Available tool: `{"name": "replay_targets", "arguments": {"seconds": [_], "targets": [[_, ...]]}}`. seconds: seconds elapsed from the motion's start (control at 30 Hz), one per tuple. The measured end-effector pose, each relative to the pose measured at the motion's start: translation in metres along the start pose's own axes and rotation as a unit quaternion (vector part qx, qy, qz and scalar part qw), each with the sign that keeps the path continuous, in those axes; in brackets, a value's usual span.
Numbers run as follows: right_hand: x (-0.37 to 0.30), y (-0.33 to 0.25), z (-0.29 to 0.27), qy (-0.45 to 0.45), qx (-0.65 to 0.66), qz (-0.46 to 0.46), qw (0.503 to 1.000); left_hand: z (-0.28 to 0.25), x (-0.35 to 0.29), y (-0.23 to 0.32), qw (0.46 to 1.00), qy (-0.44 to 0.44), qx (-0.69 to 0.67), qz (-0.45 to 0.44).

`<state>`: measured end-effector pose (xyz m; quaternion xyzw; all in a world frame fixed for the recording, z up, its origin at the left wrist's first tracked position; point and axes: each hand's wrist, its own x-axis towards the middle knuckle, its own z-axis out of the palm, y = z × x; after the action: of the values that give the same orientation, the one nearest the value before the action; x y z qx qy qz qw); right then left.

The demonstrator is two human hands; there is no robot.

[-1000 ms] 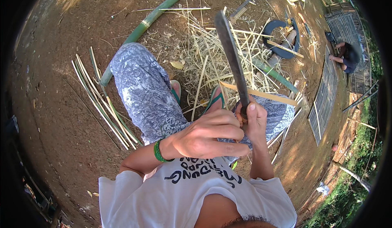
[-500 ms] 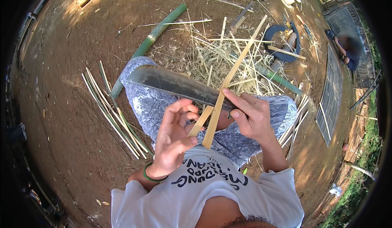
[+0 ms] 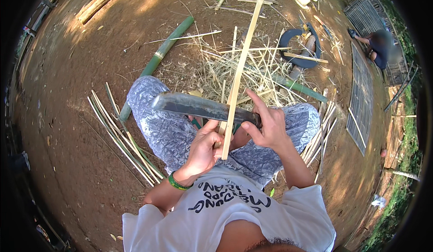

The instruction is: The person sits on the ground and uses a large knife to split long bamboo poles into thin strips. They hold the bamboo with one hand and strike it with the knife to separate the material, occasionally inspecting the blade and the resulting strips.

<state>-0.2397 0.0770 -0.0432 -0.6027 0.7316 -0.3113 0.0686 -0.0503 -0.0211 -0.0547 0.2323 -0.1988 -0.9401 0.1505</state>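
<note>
My right hand (image 3: 269,123) is closed round the handle end of a machete (image 3: 191,104), its forefinger stretched forward. The broad dark blade points left across my lap. My left hand (image 3: 206,149) pinches the near part of a long pale bamboo strip (image 3: 244,60), which crosses over the blade and runs far ahead. Beneath that strip, a second, shorter piece shows partly at the fingers; the rest of it is hidden. Both hands are above my patterned trousers (image 3: 155,121).
Ahead lies a heap of bamboo shavings (image 3: 221,69). Green bamboo poles (image 3: 164,49) rest on the dirt, with split strips (image 3: 119,132) at the left and more strips (image 3: 320,134) at the right. Further right are a dark ring (image 3: 288,37), a woven panel (image 3: 361,103) and a seated person (image 3: 379,49).
The long strip has swung more upright and reaches further ahead. My left hand has closed on its near part. The machete has turned slightly, and the right forefinger has lifted off the strip.
</note>
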Motion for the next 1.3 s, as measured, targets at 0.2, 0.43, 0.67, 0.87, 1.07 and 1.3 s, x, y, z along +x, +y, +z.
{"name": "replay_targets", "arguments": {"seconds": [0.2, 0.43, 0.67, 0.87, 1.07, 1.3], "targets": [[-0.001, -0.005, -0.008, 0.018, -0.038, -0.023, 0.999, -0.024, 0.001, -0.017, 0.985, 0.008, 0.155, 0.081], [-0.001, 0.001, -0.012, 0.065, -0.085, -0.041, 0.993, -0.002, -0.005, 0.006, 0.952, -0.077, 0.29, 0.056], [-0.009, 0.008, -0.031, 0.072, -0.113, -0.063, 0.989, 0.011, 0.024, -0.005, 0.985, -0.127, 0.118, -0.009], [-0.027, 0.009, -0.066, 0.108, -0.165, -0.035, 0.98, 0.04, 0.047, -0.031, 0.988, -0.151, 0.032, 0.008], [-0.074, 0.021, -0.084, 0.123, -0.197, 0.043, 0.972, 0.063, 0.055, -0.048, 0.918, -0.203, 0.333, 0.075], [-0.118, 0.036, -0.067, 0.147, -0.235, 0.132, 0.952, 0.056, 0.058, -0.081, 0.897, -0.218, 0.384, 0.01]]}}
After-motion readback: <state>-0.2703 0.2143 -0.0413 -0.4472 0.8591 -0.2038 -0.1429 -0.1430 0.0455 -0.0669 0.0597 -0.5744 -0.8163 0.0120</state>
